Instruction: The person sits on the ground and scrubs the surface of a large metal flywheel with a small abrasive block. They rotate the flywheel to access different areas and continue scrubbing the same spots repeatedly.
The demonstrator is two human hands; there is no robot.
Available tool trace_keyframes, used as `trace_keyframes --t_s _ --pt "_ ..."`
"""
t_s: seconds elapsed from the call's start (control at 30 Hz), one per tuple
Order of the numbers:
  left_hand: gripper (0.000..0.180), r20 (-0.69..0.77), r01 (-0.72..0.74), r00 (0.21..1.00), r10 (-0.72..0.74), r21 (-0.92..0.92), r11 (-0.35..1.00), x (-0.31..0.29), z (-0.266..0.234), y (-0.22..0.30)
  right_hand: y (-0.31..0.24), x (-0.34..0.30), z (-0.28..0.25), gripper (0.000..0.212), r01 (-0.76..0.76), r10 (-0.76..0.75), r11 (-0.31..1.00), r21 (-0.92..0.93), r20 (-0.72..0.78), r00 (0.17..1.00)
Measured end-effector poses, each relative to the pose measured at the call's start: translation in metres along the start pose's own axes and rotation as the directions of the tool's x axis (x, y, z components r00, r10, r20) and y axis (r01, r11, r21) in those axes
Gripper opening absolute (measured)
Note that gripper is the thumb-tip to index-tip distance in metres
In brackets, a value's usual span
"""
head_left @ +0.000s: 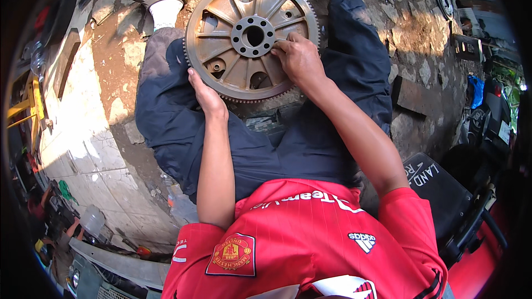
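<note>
A large metal flywheel (212,51) with a toothed outer rim stands between my spread legs, its spoked face toward me. Its hub has a wide centre hole ringed by several smaller holes. At the lower left edge, my left hand (208,95) supports the rim, its fingers partly hidden against the teeth. My right hand (302,62) is closed, with its fingertips pinched together at the right side of the hub. Whatever those fingers hold, if anything, is too small to make out.
Uneven stone paving (410,91) surrounds my legs, with pale tiles (94,158) on the left. A flat dark block (410,97) lies to the right. A yellow metal frame (37,99) stands at far left, and a black panel (438,180) is near my right elbow.
</note>
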State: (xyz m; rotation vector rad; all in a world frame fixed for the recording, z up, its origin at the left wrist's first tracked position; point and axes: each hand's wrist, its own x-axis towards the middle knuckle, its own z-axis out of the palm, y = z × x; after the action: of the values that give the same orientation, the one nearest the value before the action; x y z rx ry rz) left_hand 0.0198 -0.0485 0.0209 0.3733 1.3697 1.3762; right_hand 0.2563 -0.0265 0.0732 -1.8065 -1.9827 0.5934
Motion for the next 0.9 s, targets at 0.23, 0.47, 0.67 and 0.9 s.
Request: trace_keyframes --t_s 0.23,0.47,0.67,0.9 --pt "0.068 -0.059 0.023 0.998 -0.025 -0.039 0.999 -0.001 0.006 0.005 0.009 0.0 -0.003 0.018 0.036 -0.036 0.999 -0.009 0.012 0.999" --pt "0.068 -0.122 0.027 0.992 -0.033 -0.051 0.998 -0.005 0.015 0.009 0.012 -0.01 -0.015 0.015 0.011 -0.015 0.999 0.047 0.089 0.996" --pt "0.067 -0.117 0.035 0.992 -0.041 -0.056 0.998 0.0 0.008 0.002 0.007 0.003 -0.008 0.015 0.062 -0.06 0.998 -0.015 0.068 0.996" --pt "0.065 -0.106 0.022 0.994 -0.031 -0.078 0.997 0.0 0.011 0.004 0.007 0.007 0.0 0.015 0.087 -0.087 0.996 -0.006 -0.02 0.996"
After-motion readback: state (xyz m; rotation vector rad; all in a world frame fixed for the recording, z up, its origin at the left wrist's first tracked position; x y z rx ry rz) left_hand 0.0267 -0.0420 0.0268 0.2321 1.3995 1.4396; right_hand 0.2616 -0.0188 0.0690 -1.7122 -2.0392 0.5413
